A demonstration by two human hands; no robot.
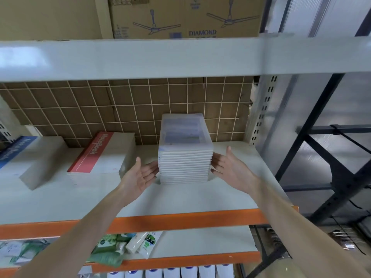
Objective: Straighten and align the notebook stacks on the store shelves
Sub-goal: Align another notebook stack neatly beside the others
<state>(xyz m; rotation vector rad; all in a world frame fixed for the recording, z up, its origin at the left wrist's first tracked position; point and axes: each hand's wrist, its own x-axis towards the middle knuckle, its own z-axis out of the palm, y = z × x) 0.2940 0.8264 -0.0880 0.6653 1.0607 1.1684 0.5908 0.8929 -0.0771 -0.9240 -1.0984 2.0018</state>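
A tall stack of white notebooks in clear wrap (pixel 185 155) stands on the white shelf (pixel 180 197), near its right half. My left hand (pixel 140 175) is open, palm turned inward, its fingertips touching the stack's left side. My right hand (pixel 228 167) is open too, with straight fingers against the stack's right side. Left of it lies a stack with a red "NoteBook" cover (pixel 104 153). A blue-covered stack (pixel 26 155) lies at the far left.
An orange beam (pixel 180 219) edges the shelf front. A wire grid backs the shelf against brown cardboard (pixel 120 105). A white beam (pixel 160 57) crosses above, with fan boxes (pixel 184 17) on top. Green and white packets (pixel 124 247) lie on the shelf below. A dark rack (pixel 331 157) stands at right.
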